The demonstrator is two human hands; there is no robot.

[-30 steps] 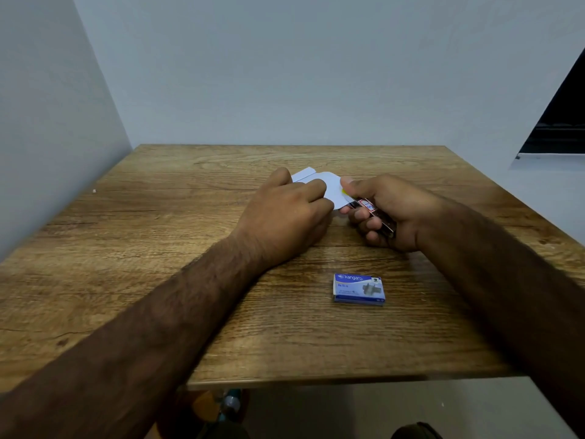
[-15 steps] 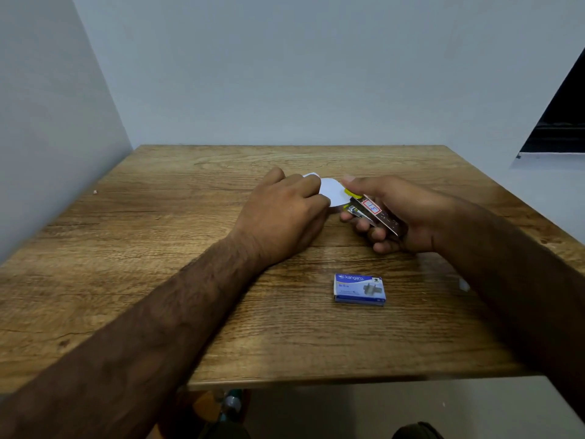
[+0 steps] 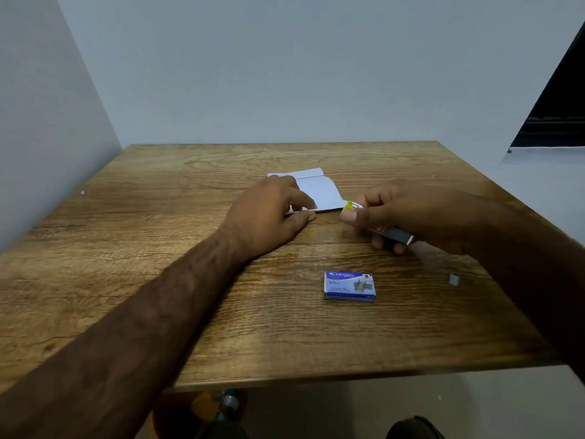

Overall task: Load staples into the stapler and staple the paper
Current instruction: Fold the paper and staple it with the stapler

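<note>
A folded white paper (image 3: 319, 191) lies on the wooden table (image 3: 158, 280) near its middle. My left hand (image 3: 272, 213) pinches the paper's near edge between thumb and fingers. To the right, my right hand (image 3: 408, 213) grips a small metal stapler (image 3: 392, 233) with a yellow tip, and that tip sits just off the paper's right corner. A blue box of staples (image 3: 349, 286) lies shut on the table nearer to me, between my two forearms.
A small grey strip of staples (image 3: 453, 279) lies on the table beside my right forearm. Walls close in the table at the back and left. A dark opening (image 3: 557, 122) shows at the right.
The paper, held curled up before, now lies flatter and more open on the table. My right hand has drawn the stapler slightly to the right, off the paper's edge.
</note>
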